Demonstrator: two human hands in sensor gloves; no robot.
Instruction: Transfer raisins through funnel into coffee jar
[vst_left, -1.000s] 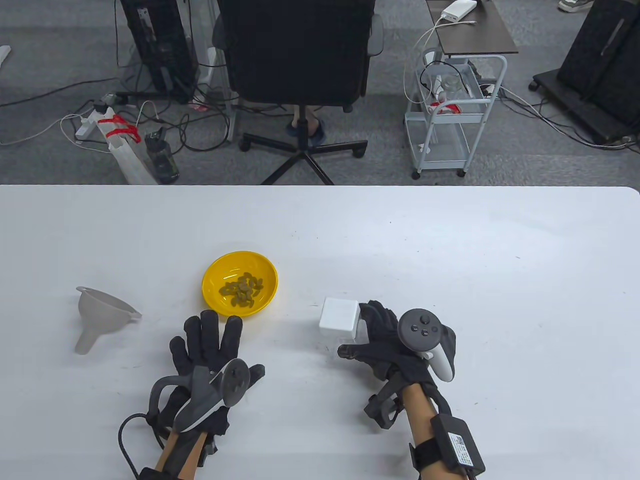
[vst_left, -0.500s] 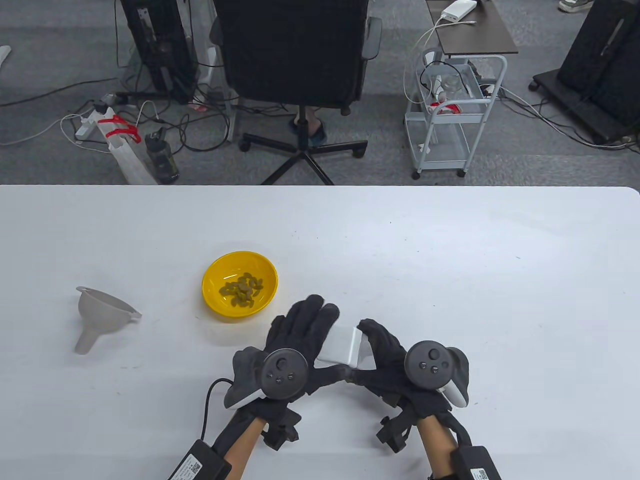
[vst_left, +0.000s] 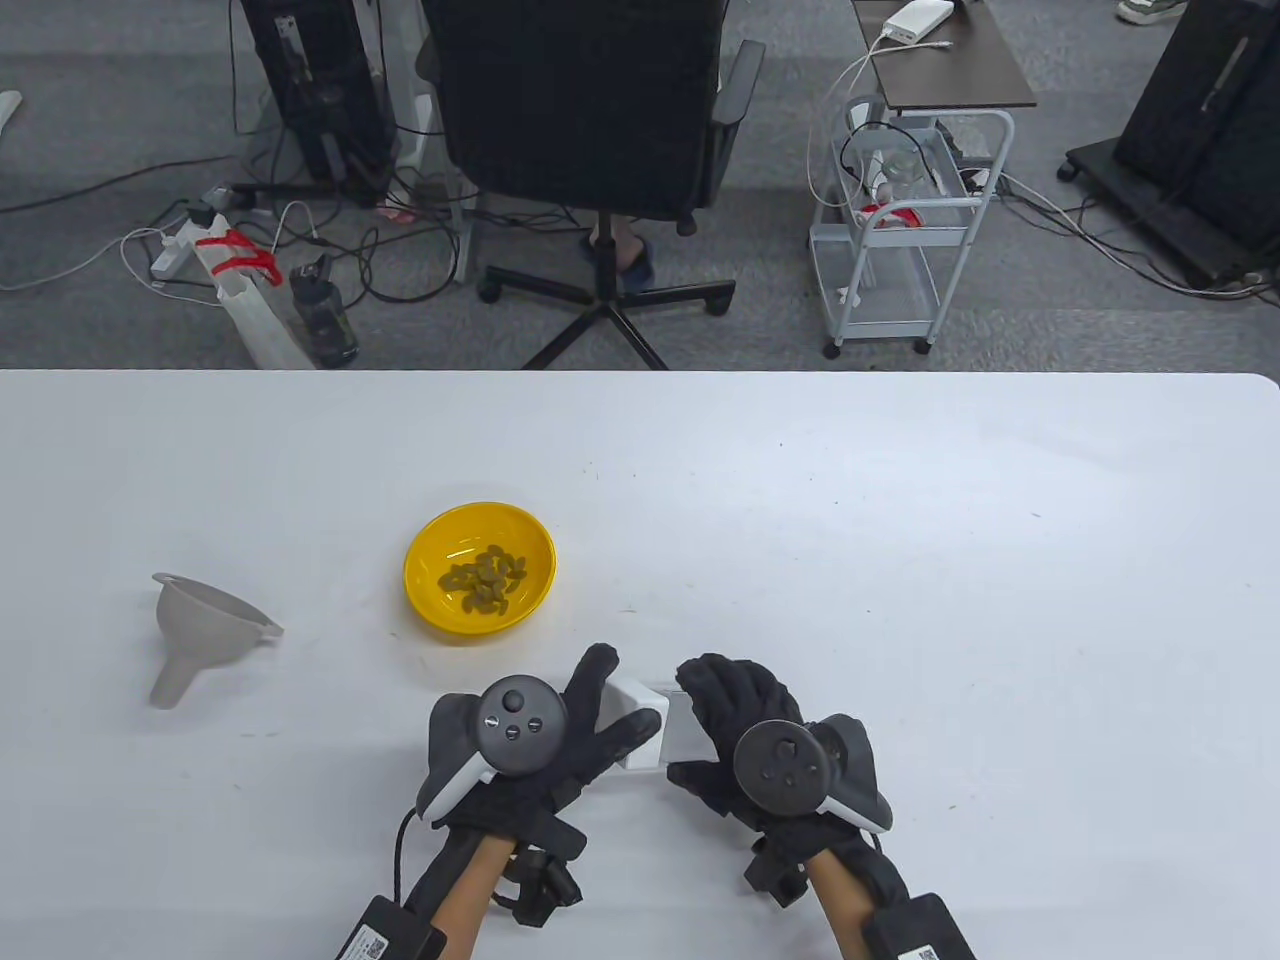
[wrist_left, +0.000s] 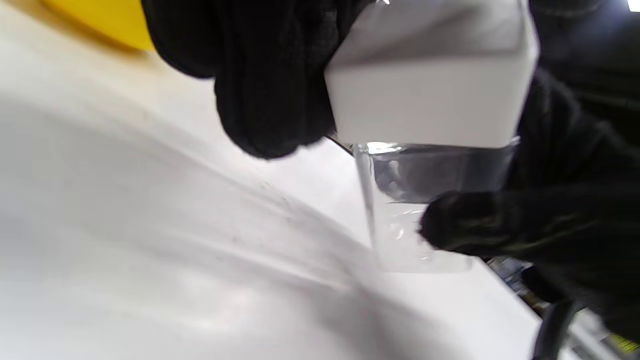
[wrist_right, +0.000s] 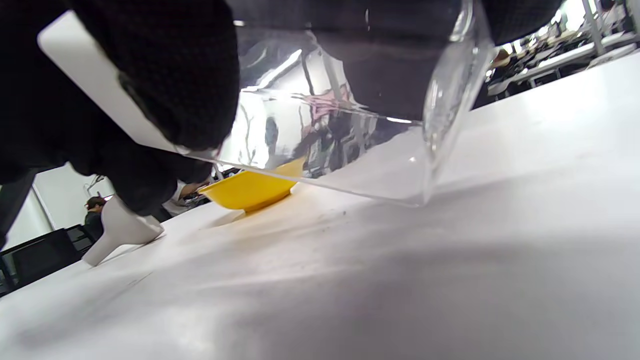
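A clear square coffee jar (vst_left: 672, 738) with a white lid (vst_left: 634, 716) is held tilted just above the table near the front edge. My right hand (vst_left: 735, 735) grips the jar's clear body (wrist_right: 350, 150). My left hand (vst_left: 590, 725) grips the white lid (wrist_left: 425, 95); its fingers (wrist_left: 265, 90) wrap over the lid's side. The jar's lower corner (wrist_right: 422, 197) hangs just off the table. A yellow bowl (vst_left: 420, 590) holding raisins (vst_left: 483, 580) sits to the far left of the hands. A grey funnel (vst_left: 200, 630) lies on its side further left.
The white table (vst_left: 900, 560) stretches wide to the right and back. Beyond its far edge are a black office chair (vst_left: 590, 110), a white wire cart (vst_left: 900, 230) and cables on the floor.
Both hands have drawn the jar nearer the front edge and to the left. My left hand came over from the left a second ago and now holds the lid.
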